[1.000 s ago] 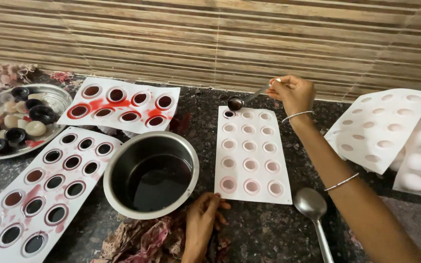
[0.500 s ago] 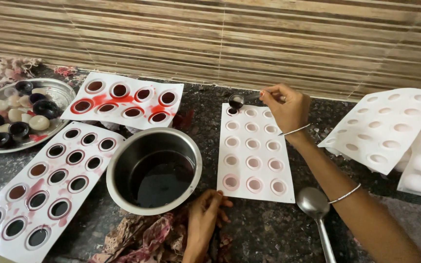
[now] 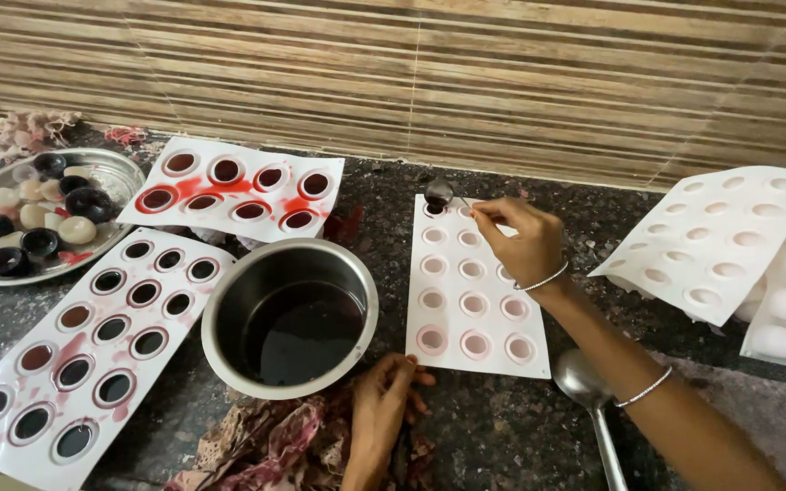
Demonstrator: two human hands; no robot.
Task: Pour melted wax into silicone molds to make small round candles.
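At 12 o'clock on the white mould tray (image 3: 448,345): right hand (image 3: 516,241) pinched shut on small spoon (image 3: 440,193), handle running toward 10 o'clock, bowl over far-left cavity. Left hand (image 3: 379,409) flat on cloth (image 3: 270,445) at 6 o'clock of steel pot (image 3: 289,318), loosely open, holding nothing.

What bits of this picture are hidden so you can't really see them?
All in the head view:
- Small spoon: the right hand covers most of its handle.
- White mould: that hand and wrist cover some of its cups.
- Big spoon: handle cut off by the bottom edge.
- Left hand: wrist cut off by the bottom edge.
- Pot: dark liquid hides its bottom.
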